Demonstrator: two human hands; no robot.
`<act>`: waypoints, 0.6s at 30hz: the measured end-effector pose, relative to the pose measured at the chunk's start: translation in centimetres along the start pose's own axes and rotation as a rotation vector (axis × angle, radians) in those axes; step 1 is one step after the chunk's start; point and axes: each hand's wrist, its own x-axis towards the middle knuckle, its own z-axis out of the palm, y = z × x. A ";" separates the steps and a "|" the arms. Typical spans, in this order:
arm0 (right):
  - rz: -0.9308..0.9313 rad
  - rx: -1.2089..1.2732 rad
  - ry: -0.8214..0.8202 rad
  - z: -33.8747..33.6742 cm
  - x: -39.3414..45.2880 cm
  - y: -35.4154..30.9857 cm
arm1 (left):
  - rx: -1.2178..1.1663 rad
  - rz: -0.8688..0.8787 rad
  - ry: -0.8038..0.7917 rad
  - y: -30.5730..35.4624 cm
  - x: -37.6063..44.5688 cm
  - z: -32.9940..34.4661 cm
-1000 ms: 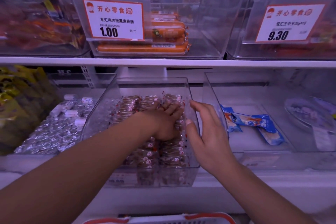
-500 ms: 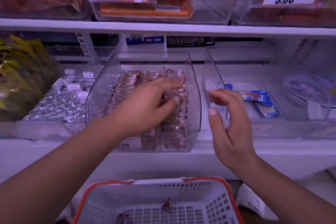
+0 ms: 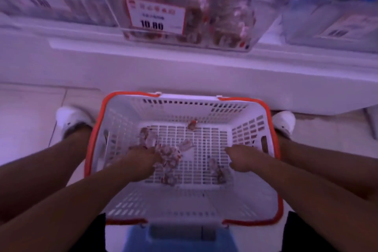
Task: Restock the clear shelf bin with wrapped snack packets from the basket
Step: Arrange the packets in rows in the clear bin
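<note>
Change: half a second ago both hands were up at the clear shelf bin (image 3: 204, 6), the left among the packets in it, the right just beside its right wall; now both are down inside the shopping basket (image 3: 272, 120) on the floor, and the view has tipped from the shelf to the basket floor.

Left hand (image 3: 141, 161): reaches to the left-centre of the basket floor, fingers touching a loose heap of wrapped snack packets (image 3: 168, 155). Blur hides whether the fingers have curled round any, so I cannot tell if it has a hold yet.

Right hand (image 3: 243, 157): near the right wall of the basket, fingers bent downward over the grid floor. A couple of packets lie just inward of it; nothing can be seen in its grasp, and how far it is closed I cannot tell.

Basket stock: few packets left. The heap sits at the left-centre, one lone packet (image 3: 192, 125) lies near the far wall, and a few more (image 3: 216, 170) lie toward the near right. Much of the grid floor shows bare.

Shelf bin: at the top edge of the view, its front carrying a price tag (image 3: 155, 17) reading 10.80, with packets stacked behind the clear wall.

Meaning for the task: one load looks delivered and the next pickup is starting. With so little remaining, probably only a handful or two more to go.

Risk: small slippery wrappers scattered on a slotted floor may need gathering before they lift cleanly.
</note>
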 end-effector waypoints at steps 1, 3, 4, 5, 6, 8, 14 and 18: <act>0.028 0.013 0.008 0.6 1.4 -0.4 | 0.029 -0.018 -0.021 -0.6 0.5 1.0; 0.101 0.047 0.045 2.3 3.7 -1.4 | -0.002 -0.056 -0.015 -1.3 1.6 2.2; 0.152 0.061 0.086 3.4 4.6 -2.1 | -0.046 -0.083 0.014 -1.4 2.2 2.6; 0.210 0.078 0.140 4.9 5.2 -2.7 | -0.088 -0.115 0.050 -1.3 2.8 2.8; 0.257 0.072 0.187 6.3 5.5 -3.4 | -0.114 -0.144 0.094 -1.1 3.4 2.9; 0.247 -0.018 0.230 9.1 5.4 -4.4 | -0.123 -0.142 0.174 0.1 4.9 3.7; 0.157 -0.101 0.299 11.5 5.3 -4.5 | 0.005 0.015 0.225 2.2 6.8 6.5; 0.254 0.172 0.180 9.3 4.8 -2.8 | 0.014 0.046 0.160 2.1 7.7 7.7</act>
